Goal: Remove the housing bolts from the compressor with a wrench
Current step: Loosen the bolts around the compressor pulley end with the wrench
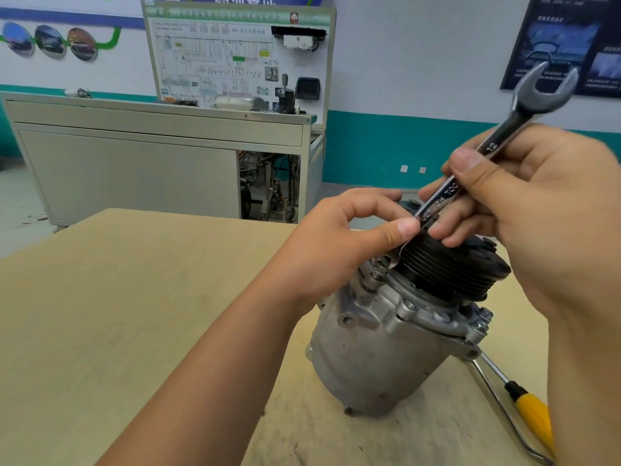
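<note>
The wrench point(497, 142), pinched by the left hand point(339, 243) and gripped by the right hand point(537, 203), is being set steeply on a housing bolt point(378, 269) atop the compressor point(379, 348) on the table point(134, 314), so a slip rounding the head is being risked.

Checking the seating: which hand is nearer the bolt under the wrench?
Left. The left hand pinches the wrench just above the bolt; the right hand grips its shaft higher, up-right.
</note>
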A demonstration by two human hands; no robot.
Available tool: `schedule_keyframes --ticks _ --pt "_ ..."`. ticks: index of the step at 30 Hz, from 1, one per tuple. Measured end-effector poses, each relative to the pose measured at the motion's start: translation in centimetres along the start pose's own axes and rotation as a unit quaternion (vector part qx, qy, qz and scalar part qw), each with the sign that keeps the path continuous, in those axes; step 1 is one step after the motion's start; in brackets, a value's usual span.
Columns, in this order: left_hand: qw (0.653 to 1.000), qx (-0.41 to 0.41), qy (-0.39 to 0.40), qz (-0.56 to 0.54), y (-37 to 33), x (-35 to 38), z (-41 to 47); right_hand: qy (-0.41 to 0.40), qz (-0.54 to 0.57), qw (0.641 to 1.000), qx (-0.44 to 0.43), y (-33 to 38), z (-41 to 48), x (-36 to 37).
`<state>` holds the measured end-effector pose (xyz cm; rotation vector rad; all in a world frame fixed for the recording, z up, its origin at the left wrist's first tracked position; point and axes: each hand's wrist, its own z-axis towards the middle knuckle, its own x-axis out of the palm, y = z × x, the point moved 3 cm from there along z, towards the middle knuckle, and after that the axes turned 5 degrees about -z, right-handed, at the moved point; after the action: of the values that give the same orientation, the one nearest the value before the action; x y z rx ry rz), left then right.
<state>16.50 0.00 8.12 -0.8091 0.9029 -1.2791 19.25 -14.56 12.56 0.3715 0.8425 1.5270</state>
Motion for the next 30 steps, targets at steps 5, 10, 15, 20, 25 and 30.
schedule_keyframes --ticks 5,10,15,20,25,30 --pt "1.0 0.022 0.005 0.002 0.1 -0.3 0.1 0.016 0.017 0.999 0.042 -0.6 -0.1 0.3" --pt "1.0 0.017 -0.003 -0.026 0.0 -0.4 0.0 -0.022 0.01 0.999 -0.021 0.5 -0.1 0.2" --pt "1.0 0.01 0.003 -0.024 0.0 -0.1 0.0 -0.023 0.002 1.0 -0.013 0.3 -0.1 0.1" --pt "1.0 0.003 0.001 -0.015 -0.1 -0.1 0.0 -0.021 -0.007 1.0 0.008 0.0 -0.1 0.2" --pt "1.0 0.0 0.007 -0.018 0.1 -0.1 0.0 -0.036 -0.02 0.998 0.038 -0.1 -0.1 -0.1" --pt "1.0 -0.003 0.025 -0.003 0.2 0.2 0.1 -0.038 -0.006 0.996 0.081 -0.2 0.1 -0.2"
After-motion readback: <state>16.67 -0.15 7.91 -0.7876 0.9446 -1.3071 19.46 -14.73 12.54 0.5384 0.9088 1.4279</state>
